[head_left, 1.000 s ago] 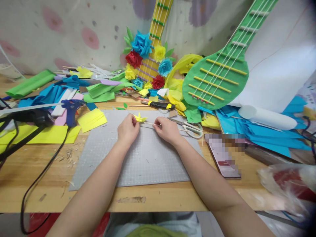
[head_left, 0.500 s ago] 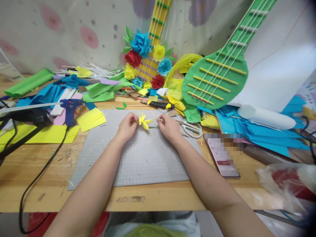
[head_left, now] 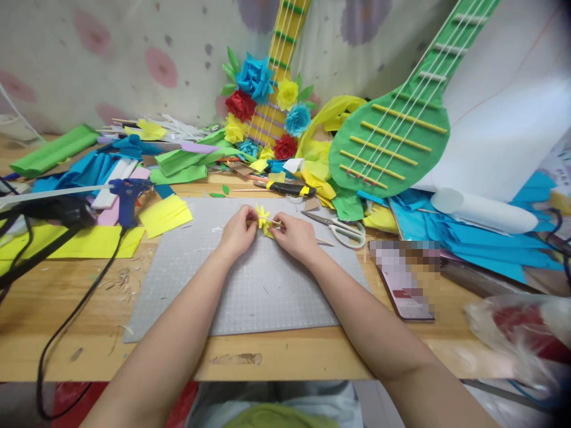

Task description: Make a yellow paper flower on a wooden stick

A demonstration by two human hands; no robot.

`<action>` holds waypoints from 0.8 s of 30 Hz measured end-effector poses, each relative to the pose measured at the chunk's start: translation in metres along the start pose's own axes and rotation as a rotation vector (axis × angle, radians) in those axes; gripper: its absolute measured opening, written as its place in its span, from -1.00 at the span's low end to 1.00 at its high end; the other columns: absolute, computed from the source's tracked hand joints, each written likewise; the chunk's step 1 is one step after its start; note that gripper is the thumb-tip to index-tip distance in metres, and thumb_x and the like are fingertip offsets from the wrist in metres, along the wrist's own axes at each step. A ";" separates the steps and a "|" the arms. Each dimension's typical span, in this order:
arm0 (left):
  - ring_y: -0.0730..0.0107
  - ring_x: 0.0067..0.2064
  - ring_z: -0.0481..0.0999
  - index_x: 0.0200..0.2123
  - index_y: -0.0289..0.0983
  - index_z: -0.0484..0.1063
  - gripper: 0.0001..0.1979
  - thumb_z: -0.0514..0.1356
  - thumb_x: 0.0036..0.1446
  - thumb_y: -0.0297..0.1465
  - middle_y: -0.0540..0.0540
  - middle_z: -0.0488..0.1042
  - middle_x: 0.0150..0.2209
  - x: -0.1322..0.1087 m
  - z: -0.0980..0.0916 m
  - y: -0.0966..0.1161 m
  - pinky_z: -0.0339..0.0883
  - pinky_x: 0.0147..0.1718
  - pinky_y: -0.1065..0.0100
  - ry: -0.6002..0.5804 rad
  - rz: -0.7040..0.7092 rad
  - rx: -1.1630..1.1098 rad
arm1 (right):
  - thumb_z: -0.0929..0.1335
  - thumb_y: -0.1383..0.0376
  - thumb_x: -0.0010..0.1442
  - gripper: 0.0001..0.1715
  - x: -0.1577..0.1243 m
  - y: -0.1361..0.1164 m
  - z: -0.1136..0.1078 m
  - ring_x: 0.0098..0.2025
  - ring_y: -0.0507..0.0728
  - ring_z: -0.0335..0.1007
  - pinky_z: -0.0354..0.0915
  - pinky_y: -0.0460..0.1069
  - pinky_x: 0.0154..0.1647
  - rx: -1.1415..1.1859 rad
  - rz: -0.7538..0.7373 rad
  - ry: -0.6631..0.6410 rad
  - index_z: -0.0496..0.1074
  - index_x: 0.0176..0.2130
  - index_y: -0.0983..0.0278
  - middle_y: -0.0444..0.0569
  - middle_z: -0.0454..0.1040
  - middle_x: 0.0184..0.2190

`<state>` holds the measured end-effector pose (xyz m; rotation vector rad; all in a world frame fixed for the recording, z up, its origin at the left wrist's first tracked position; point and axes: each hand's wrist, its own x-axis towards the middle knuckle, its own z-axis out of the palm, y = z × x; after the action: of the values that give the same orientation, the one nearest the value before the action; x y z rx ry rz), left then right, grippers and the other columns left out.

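Note:
Between my hands is a small yellow paper flower (head_left: 262, 214) with pointed petals, above the far part of a grey cutting mat (head_left: 267, 297). My left hand (head_left: 239, 230) pinches the flower from its left side. My right hand (head_left: 296, 233) is closed on a thin wooden stick (head_left: 270, 220), whose tip lies across the flower's petals. Fingers hide part of the flower. Just right of my right hand, scissors (head_left: 341, 229) with pale handles lie partly open on the mat.
A blue glue gun (head_left: 126, 199) with a trailing cord stands at left beside yellow paper squares (head_left: 165, 215). Behind lie a utility knife (head_left: 285, 188) and crumpled paper. A green paper instrument (head_left: 388, 142) and a flower-covered yellow one (head_left: 267, 119) lean at the back. At right lies a phone (head_left: 404, 285).
My right hand has moved left, bringing the stick from beside the flower onto its petals. My left hand has shifted slightly right. More of the scissors now shows.

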<state>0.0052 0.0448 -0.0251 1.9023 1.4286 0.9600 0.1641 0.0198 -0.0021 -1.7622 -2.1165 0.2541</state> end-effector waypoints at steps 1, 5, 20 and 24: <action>0.42 -0.25 0.42 -0.29 -0.21 0.20 -0.83 0.02 -0.01 -0.51 -0.01 0.39 -0.33 0.000 0.001 0.000 0.27 -0.24 0.33 0.004 -0.005 -0.003 | 0.29 0.16 0.09 -0.82 0.000 0.000 0.001 -0.38 0.05 0.35 0.03 -0.08 -0.45 -0.010 0.002 -0.004 0.37 -0.29 0.16 -0.15 0.47 -0.45; 0.37 -0.20 0.39 -0.17 -0.23 0.18 -0.71 0.05 -0.03 -0.52 -0.07 0.38 -0.27 0.001 0.002 0.000 0.25 -0.15 0.28 0.099 0.038 0.095 | 0.28 0.14 0.09 -0.77 0.000 0.000 0.002 -0.38 0.06 0.36 0.04 -0.08 -0.44 -0.020 0.014 -0.010 0.38 -0.24 0.16 -0.14 0.49 -0.41; 0.19 -0.35 0.47 -0.21 -0.25 0.18 -0.57 0.12 -0.03 -0.07 -0.12 0.45 -0.38 -0.025 0.015 0.045 0.16 -0.44 0.31 0.038 -0.138 0.483 | 0.30 0.12 0.06 -0.80 0.007 0.011 -0.003 -0.41 0.07 0.35 0.01 -0.09 -0.47 0.039 0.177 0.006 0.42 -0.32 0.14 -0.16 0.49 -0.47; 0.10 -0.32 0.49 -0.21 -0.26 0.18 -0.57 0.12 -0.03 -0.07 -0.19 0.46 -0.37 -0.024 0.021 0.046 0.17 -0.44 0.28 0.020 -0.188 0.566 | 0.34 0.07 0.00 -0.76 0.007 0.010 -0.001 -0.40 0.07 0.35 0.01 -0.09 -0.48 0.041 0.160 -0.019 0.43 -0.35 0.13 -0.16 0.50 -0.46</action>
<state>0.0434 0.0095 -0.0063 2.0853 2.0061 0.5163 0.1730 0.0285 -0.0038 -1.9143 -1.9705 0.3559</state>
